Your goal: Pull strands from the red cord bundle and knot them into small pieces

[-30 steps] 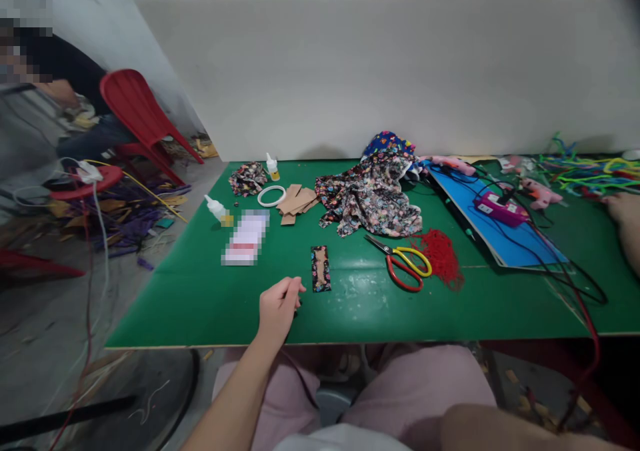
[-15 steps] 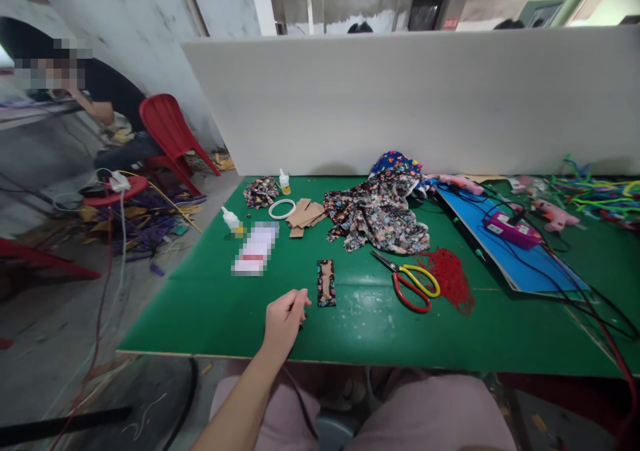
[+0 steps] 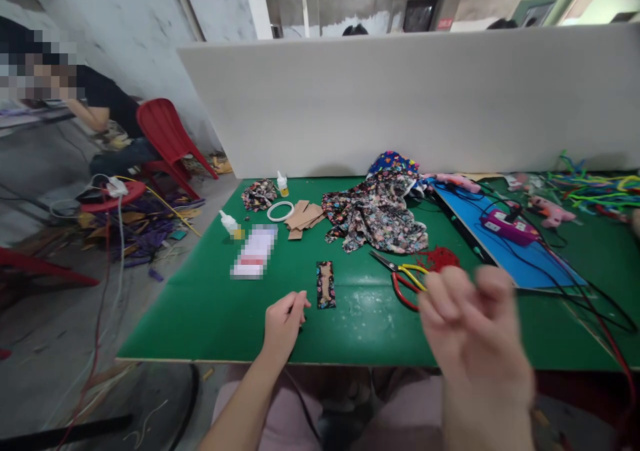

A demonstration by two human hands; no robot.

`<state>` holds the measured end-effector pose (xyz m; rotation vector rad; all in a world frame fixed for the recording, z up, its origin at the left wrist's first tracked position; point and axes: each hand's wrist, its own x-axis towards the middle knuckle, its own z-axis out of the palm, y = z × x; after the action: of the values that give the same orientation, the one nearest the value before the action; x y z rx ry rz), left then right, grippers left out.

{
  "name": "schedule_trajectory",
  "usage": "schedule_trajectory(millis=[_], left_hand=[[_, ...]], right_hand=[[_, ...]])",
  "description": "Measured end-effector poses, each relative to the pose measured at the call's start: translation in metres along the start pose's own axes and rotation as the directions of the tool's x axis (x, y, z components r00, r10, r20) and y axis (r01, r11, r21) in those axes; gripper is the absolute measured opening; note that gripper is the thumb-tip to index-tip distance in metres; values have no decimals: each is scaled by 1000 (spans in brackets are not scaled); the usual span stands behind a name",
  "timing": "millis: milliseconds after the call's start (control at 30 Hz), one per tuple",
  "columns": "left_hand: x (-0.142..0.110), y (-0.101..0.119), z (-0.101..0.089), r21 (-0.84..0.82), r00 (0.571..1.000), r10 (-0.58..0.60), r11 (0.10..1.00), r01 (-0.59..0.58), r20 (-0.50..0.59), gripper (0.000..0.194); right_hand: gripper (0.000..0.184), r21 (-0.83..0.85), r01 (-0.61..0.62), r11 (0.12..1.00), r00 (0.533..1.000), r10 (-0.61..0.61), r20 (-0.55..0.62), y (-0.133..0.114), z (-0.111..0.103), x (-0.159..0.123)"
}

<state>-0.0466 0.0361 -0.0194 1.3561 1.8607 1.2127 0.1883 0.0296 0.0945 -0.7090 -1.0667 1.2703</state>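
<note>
My left hand (image 3: pixel 283 322) rests on the green table (image 3: pixel 210 304) near its front edge, fingers curled in a pinch over something small and dark that I cannot make out. A thin dark cord runs down from it toward my lap. Just right of that hand lies a small floral fabric strip (image 3: pixel 325 284). My right hand (image 3: pixel 473 334) is raised in front of the camera, smeared by motion, its fingers loosely bent, and it covers part of the scissors (image 3: pixel 403 275) and the red thread (image 3: pixel 440 258).
Floral cloth (image 3: pixel 377 219), cardboard pieces (image 3: pixel 305 215), a white ring (image 3: pixel 281 210) and two glue bottles (image 3: pixel 231 224) lie further back. A blue board (image 3: pixel 525 264) with cables and pipe cleaners (image 3: pixel 595 187) fills the right. A white partition (image 3: pixel 400 97) backs the table. A person sits at far left by a red chair (image 3: pixel 163 131).
My right hand has come up into view at the lower right, in front of the scissors. My left hand has stayed in place.
</note>
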Motion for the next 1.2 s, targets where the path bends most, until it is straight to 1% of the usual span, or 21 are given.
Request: schedule_trajectory(millis=[33,100,167,233,400,500,633,800,900,967,1033,1100,1133,1200], left_hand=[[0,0,0,-2,1000,-2,1000,2,-2,42],[0,0,0,-7,1000,-7,1000,7,-5,42],[0,1,0,-14,1000,-16,1000,16,-3,42],[1,1,0,-23,1000,-25,999,25,5,42],[2,-1,1,-32,999,-33,999,33,8,41],[1,-1,1,-30,999,-40,999,40,2,41],[-1,0,0,-34,999,-35,999,35,0,41],[0,1,0,-25,1000,-25,999,25,1,42],[0,3,1,-7,1000,-27,1000,27,-11,41],[-2,7,3,4,1000,-18,1000,18,-20,39],[-7,17,3,9,999,32,999,-32,-22,33],[-13,34,0,17,988,151,988,-151,-41,25],[-16,44,-2,25,970,235,972,-234,-65,21],[-19,67,-6,47,915,379,925,-376,-141,15]], right_hand=[[9,112,-45,993,997,51,-50,4,7,17],[19,267,-122,956,978,162,-132,13,17,43],[22,339,-169,925,955,239,-175,21,21,55],[22,365,-199,910,944,278,-178,25,22,56],[18,367,-226,902,949,288,-125,28,23,51],[17,360,-247,900,945,305,-113,29,24,51],[21,362,-256,896,945,311,-102,30,27,51],[23,372,-251,894,956,289,-49,32,29,48],[24,362,-245,900,959,280,-47,35,30,47],[20,352,-252,901,955,290,-58,37,30,47],[16,355,-280,892,943,324,-69,39,30,48],[16,374,-311,874,930,361,-72,40,30,48],[16,383,-324,865,924,376,-69,40,30,48],[19,397,-340,852,917,394,-58,40,30,48]])
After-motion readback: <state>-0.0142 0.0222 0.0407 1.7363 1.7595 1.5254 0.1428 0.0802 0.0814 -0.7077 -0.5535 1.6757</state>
